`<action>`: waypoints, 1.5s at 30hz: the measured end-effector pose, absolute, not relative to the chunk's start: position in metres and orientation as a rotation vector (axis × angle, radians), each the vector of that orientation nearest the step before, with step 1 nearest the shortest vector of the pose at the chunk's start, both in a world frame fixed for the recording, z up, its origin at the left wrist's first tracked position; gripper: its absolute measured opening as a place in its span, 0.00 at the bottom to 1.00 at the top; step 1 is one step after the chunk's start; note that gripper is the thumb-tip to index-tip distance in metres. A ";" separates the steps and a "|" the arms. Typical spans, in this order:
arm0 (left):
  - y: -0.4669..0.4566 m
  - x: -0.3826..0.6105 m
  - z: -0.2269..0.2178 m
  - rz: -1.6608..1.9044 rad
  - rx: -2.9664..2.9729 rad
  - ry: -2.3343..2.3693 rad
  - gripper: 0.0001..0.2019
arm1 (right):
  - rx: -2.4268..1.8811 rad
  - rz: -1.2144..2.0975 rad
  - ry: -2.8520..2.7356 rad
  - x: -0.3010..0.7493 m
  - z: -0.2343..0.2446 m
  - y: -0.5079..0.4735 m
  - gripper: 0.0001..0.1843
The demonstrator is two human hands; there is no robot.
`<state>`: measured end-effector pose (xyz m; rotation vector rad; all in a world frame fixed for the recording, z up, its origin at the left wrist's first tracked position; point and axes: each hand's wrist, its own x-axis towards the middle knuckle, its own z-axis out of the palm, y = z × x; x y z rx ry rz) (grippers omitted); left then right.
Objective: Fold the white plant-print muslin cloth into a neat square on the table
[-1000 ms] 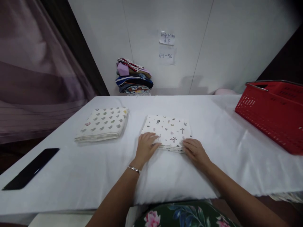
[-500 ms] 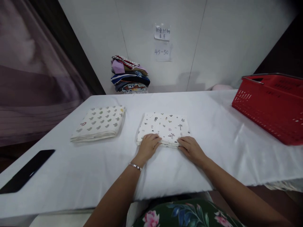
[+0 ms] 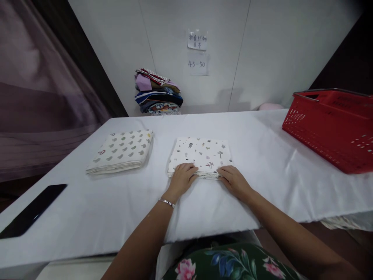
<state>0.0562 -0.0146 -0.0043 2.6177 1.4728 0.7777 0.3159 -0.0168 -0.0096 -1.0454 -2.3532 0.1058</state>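
A folded white cloth with small printed figures [image 3: 201,155] lies in the middle of the white-covered table [image 3: 233,202]. My left hand [image 3: 182,179] rests on its near left corner, fingers curled over the edge. My right hand [image 3: 233,181] lies at its near right corner, fingers bent against the fold. Both hands grip the cloth's near edge. A second folded cloth with grey-green motifs [image 3: 121,151] sits to the left, apart from my hands.
A red plastic basket [image 3: 332,126] stands at the table's right. A black phone [image 3: 30,210] lies near the left front edge. A stack of folded coloured fabrics [image 3: 157,93] sits by the back wall, under two paper notes [image 3: 197,52].
Both hands have stayed on the cloth's near edge. The view has shifted slightly, and the cloth looks squared up a little under the hands.
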 end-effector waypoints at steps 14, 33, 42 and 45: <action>-0.014 0.058 -0.005 0.766 2.681 1.474 0.10 | -0.999 0.017 -2.382 0.316 -0.012 -0.019 0.14; -0.022 0.072 0.000 0.716 2.713 1.226 0.15 | -1.064 -0.006 -2.334 0.325 -0.021 -0.047 0.30; -0.020 0.070 -0.002 0.772 2.653 1.214 0.15 | -1.097 0.094 -2.375 0.335 -0.008 -0.047 0.30; -0.021 0.071 0.001 0.778 2.625 1.218 0.14 | -1.089 0.072 -2.318 0.327 0.006 -0.032 0.29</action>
